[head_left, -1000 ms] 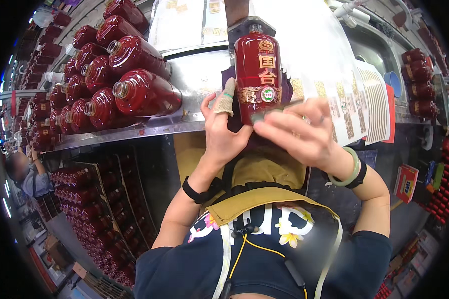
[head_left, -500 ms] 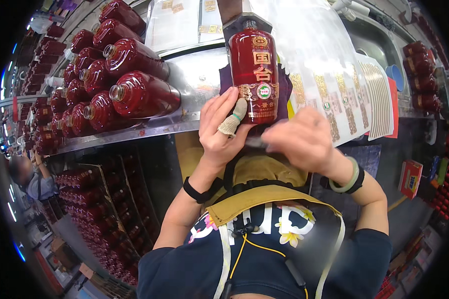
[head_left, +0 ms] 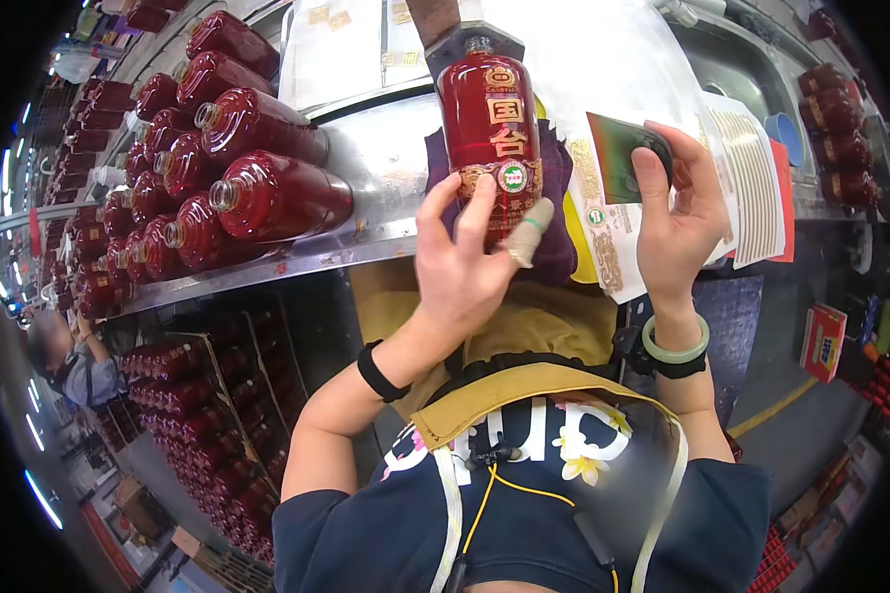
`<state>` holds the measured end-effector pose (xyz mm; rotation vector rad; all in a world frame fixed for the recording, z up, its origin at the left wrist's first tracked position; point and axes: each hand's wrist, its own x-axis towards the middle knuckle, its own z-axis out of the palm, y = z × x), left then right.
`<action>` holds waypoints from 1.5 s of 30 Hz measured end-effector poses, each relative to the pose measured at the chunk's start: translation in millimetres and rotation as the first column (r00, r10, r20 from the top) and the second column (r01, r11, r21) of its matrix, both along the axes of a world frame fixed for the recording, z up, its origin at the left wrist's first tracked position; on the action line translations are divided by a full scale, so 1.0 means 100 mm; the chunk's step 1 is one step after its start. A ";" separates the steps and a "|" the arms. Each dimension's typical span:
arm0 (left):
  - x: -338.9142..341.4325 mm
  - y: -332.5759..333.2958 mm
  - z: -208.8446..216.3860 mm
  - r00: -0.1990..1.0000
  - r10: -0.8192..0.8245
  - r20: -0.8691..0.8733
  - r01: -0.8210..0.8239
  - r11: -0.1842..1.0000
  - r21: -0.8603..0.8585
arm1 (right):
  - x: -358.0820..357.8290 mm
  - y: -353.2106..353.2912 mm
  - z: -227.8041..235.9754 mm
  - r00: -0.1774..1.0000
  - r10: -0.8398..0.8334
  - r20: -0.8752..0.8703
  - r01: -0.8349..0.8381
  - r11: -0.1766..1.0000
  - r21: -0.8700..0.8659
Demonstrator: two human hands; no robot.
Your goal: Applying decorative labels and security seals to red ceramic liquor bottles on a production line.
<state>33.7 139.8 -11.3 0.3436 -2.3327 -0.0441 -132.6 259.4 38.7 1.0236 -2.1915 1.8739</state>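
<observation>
Swung rightward, the right hand (head_left: 678, 219) pinches a flat green piece (head_left: 616, 158) (left hand (head_left: 462, 279) spread on the bottle (head_left: 470, 109)).

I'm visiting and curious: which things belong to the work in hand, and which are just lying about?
Seem part of it:
red bottle, touched by the left hand
dark flat tool, in the right hand
purple cloth beneath the bottle
gold-patterned sheet alongside

Seem just lying about:
blue cup
red box

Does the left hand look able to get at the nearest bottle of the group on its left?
Probably yes: the left hand seems only to touch the lettered bottle, and just metal counter shows between it and the nearest bottle.
</observation>
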 end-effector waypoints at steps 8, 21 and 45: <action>0.18 -0.10 -0.12 0.992 -0.012 -0.127 0.047 0.960 0.276 | -0.07 0.06 -0.01 0.999 -0.022 -0.026 0.022 1.000 0.005; 0.10 -0.21 -0.08 0.993 0.011 -0.121 0.101 0.469 0.877 | 0.32 -0.13 0.13 0.582 0.612 -0.535 -0.419 0.790 0.448; 0.21 -0.01 -0.10 0.968 0.031 -0.247 0.135 0.770 0.623 | 0.16 -0.42 0.23 0.590 0.519 -0.618 -0.315 0.853 0.415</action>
